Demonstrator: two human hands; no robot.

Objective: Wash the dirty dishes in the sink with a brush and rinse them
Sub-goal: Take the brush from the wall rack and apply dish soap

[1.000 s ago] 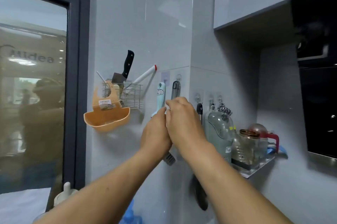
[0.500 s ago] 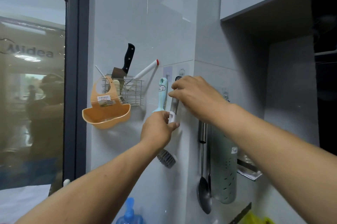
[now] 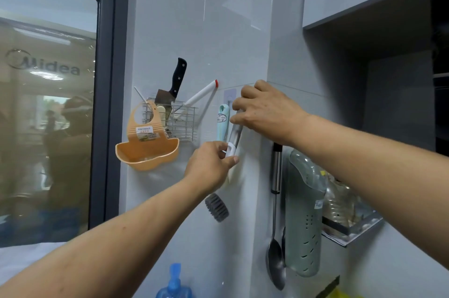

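Right hand has slid up, fingers curled round the top of the brush; left hand pinches its white lower bit.

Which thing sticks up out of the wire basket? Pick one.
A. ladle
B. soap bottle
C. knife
C: the knife stands blade-down in the basket, its black handle pointing up.

Both bare arms reach up and forward. The left hand, the lower one, curls its fingers and pinches the lower end of a handle. The right hand, above, grips the handle's top.
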